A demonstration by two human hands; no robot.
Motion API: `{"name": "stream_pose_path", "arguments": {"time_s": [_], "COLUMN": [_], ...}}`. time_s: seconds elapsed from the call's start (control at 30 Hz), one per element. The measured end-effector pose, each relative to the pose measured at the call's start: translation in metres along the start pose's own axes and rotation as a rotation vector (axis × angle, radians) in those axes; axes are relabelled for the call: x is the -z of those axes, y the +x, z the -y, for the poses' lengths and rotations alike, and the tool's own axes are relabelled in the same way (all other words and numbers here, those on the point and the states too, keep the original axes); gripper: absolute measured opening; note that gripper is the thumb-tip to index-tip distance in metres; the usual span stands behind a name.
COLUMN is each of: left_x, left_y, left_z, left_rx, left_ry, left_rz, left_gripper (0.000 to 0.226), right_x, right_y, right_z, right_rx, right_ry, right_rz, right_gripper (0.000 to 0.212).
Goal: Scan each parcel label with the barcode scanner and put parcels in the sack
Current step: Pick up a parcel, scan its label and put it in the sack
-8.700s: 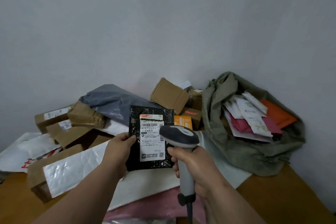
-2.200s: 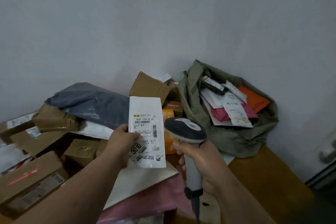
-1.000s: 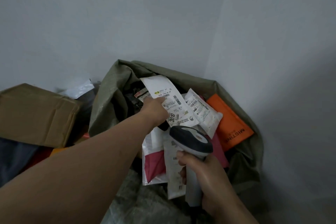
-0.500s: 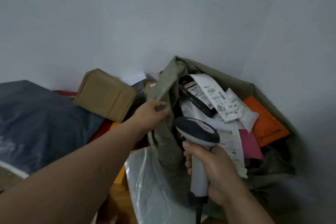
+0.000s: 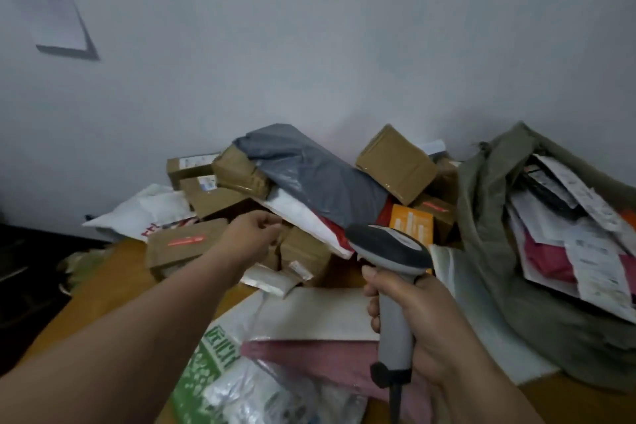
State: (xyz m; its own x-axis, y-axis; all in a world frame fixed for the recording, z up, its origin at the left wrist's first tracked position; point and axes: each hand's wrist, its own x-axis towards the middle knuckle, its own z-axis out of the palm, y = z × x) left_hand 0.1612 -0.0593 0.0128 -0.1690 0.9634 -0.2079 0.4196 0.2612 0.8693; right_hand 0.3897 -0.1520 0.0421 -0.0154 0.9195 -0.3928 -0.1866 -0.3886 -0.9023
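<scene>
The person's right hand [image 5: 418, 317] is gripping the grey handle of the barcode scanner [image 5: 390, 272], holding it upright over the near middle of the tabletop [image 5: 103, 289]. The left hand [image 5: 253, 234] is reaching out empty over the pile of cardboard boxes [image 5: 303, 251], its fingers hanging loosely curled. A grey poly mailer [image 5: 309, 175] is lying across the heap toward the far edge. The olive sack [image 5: 488, 217] is slumping at the far right corner, labelled parcels [image 5: 592, 251] spilling from its mouth.
</scene>
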Motion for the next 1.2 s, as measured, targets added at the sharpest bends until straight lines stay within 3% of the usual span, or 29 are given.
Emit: {"name": "stream_pose_path", "arguments": {"time_s": [0.2, 0.33, 0.57, 0.77, 0.97, 1.2], "left_x": [0.094, 0.131, 0.189, 0.257, 0.317, 0.339], "left_y": [-0.038, -0.056, -0.068, -0.020, 0.055, 0.131], "left_z": [0.066, 0.099, 0.141, 0.176, 0.199, 0.207], "left_rx": [0.088, 0.176, 0.207, 0.188, 0.159, 0.046], "left_ry": [-0.054, -0.108, -0.075, -0.074, 0.013, 0.223], "left_rz": [-0.120, -0.226, -0.284, -0.282, -0.175, -0.084], "left_gripper": [0.013, 0.015, 0.017, 0.018, 0.013, 0.030], "right_x": [-0.080, -0.120, -0.195, -0.280, -0.373, -0.413], "right_y": [-0.018, -0.024, -0.016, 0.018, 0.060, 0.099], "right_z": [-0.016, -0.022, -0.046, -0.057, -0.070, -0.075], "right_rx": [0.024, -0.034, 0.039, 0.057, 0.026, 0.014], "right_ry": [-0.086, -0.057, -0.104, -0.075, -0.003, -0.091], "right_rz": [0.093, 0.203, 0.280, 0.212, 0.085, -0.044], "right_gripper": [0.018, 0.023, 0.016, 0.019, 0.022, 0.026]}}
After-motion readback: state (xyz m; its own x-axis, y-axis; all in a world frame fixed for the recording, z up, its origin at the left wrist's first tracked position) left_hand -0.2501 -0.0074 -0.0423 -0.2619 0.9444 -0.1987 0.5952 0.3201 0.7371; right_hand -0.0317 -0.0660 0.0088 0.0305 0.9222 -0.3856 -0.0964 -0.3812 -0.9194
